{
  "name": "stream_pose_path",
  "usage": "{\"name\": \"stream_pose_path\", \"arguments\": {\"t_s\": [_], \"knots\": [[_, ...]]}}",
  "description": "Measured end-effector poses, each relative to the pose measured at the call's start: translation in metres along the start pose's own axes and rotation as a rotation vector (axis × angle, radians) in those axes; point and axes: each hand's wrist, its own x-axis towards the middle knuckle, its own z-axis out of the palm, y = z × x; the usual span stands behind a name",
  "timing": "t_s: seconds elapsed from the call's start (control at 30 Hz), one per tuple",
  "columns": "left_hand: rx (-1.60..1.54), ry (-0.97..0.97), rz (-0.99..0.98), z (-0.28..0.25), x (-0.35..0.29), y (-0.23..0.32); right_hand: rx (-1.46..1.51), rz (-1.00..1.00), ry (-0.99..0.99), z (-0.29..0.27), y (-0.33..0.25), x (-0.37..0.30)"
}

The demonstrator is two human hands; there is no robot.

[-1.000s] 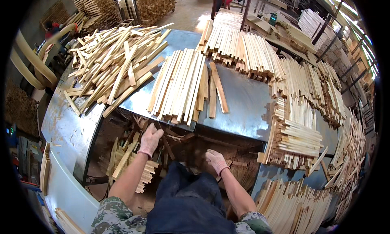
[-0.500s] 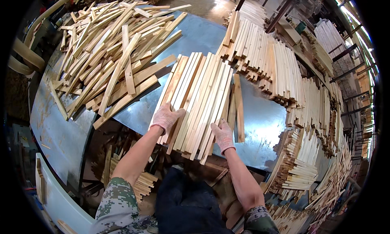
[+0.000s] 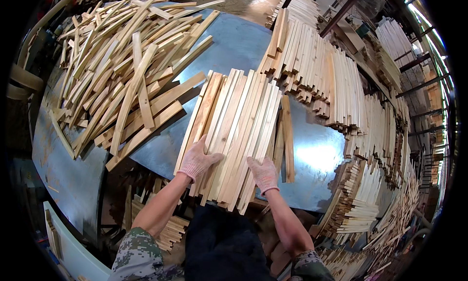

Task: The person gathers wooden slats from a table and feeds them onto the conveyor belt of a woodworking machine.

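Note:
A row of pale wooden strips (image 3: 238, 130) lies side by side across the metal tabletop, with ends overhanging the edge nearest me. My left hand (image 3: 199, 160), in a light pinkish knit glove, grips the row from the left, thumb over the top. Its fingertips are partly hidden beside a few darker strips (image 3: 197, 117) at the row's left side. My right hand (image 3: 264, 174), gloved the same, closes on the row's right side with the thumb on top. Just right of the row, a couple of separate strips (image 3: 288, 139) rest on the metal.
A jumbled heap of wooden strips (image 3: 131, 66) covers the left part of the metal table (image 3: 234, 39). Neatly stacked strips (image 3: 319, 76) run along the right side, with more piles (image 3: 358, 198) nearer me. A pale panel (image 3: 73, 247) stands at the lower left.
Both hands and the row of strips have shifted toward me, so the near ends stick out further over the edge. The view has also moved slightly.

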Motion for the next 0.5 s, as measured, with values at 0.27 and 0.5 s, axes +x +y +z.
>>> {"name": "stream_pose_path", "arguments": {"t_s": [0.27, 0.5], "knots": [[-0.006, 0.114, 0.113, 0.011, 0.002, -0.01, 0.079, -0.022, 0.025, 0.005, 0.006, 0.001], [-0.185, 0.106, 0.07, 0.015, -0.038, 0.011, -0.032, -0.104, 0.018, -0.025, 0.008, -0.021]]}}
